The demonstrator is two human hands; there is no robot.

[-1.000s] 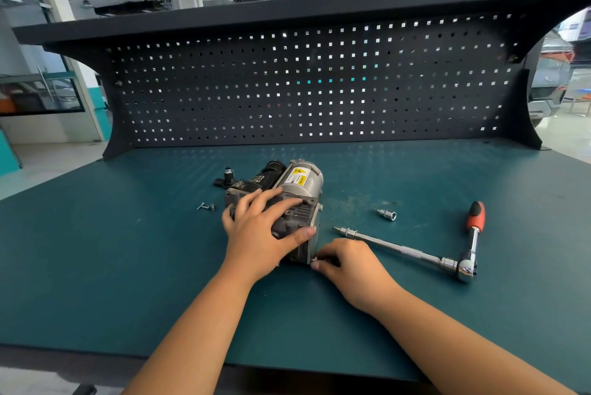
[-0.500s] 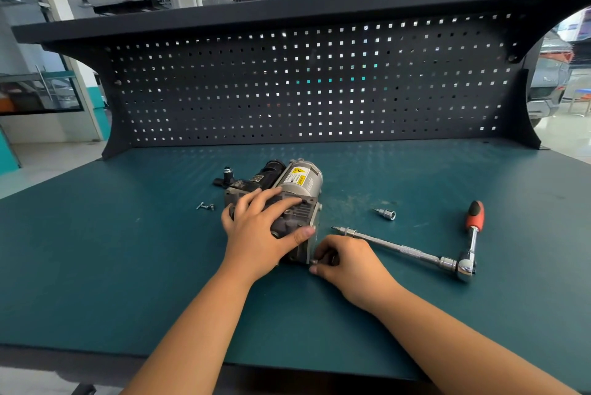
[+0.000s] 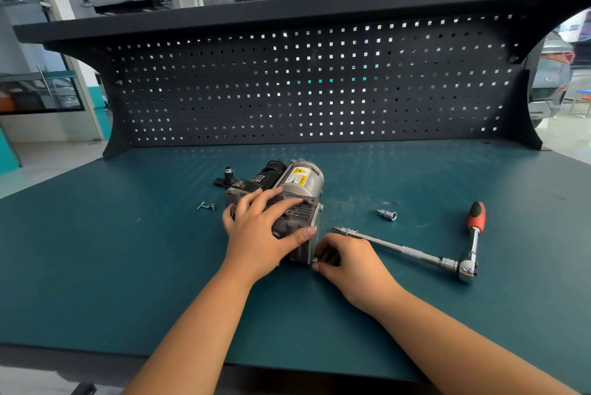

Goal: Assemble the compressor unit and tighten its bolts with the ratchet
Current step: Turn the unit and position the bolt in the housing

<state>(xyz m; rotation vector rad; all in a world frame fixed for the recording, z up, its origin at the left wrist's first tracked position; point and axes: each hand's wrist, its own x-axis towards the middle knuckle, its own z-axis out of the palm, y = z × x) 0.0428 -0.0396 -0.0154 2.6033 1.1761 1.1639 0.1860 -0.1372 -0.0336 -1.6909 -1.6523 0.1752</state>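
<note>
Your left hand point(image 3: 259, 234) lies spread over the top of the compressor unit point(image 3: 297, 185). The fingers are straight across the housing and the thumb is laid along its near end face, pressing down rather than clasping.

The compressor unit sits on its side on the teal bench top point(image 3: 128, 266), a little left of centre, with the yellow warning label facing up.

Your right hand point(image 3: 350, 262) is curled just beside the unit's near right corner. Its fingertips pinch a small silver bolt point(image 3: 315, 261) against the lower edge of the end plate. How far the bolt is seated can't be made out.

The ratchet point(image 3: 474, 241) lies flat to the right of that hand, untouched, with its orange grip pointing away from you. A long extension bar point(image 3: 399, 249) runs from its head toward the unit.

A loose socket bit point(image 3: 387, 214) lies beyond the bar, apart from it. Two spare bolts point(image 3: 206, 206) lie on the bench just left of the unit.
</note>
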